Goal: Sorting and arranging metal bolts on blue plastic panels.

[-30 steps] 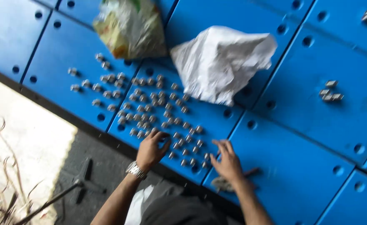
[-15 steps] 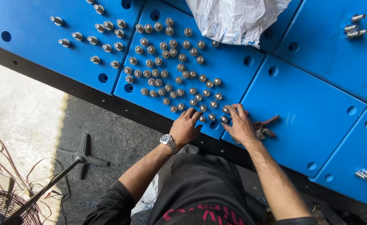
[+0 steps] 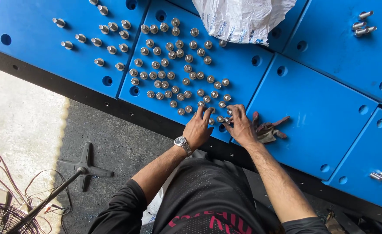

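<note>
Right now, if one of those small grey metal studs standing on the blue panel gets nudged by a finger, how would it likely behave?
The small grey metal studs stand on end, so a nudge probably tips one. Being round, it would likely roll across the flat blue panel. The solid-looking metal suggests weight for their size. Both the left hand and right hand rest among them.

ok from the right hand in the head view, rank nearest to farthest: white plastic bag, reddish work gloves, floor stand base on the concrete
From the right hand:
1. Reddish work gloves, just beside it on the blue panel.
2. White plastic bag, at the top edge.
3. Floor stand base, lower left on the concrete.
</note>
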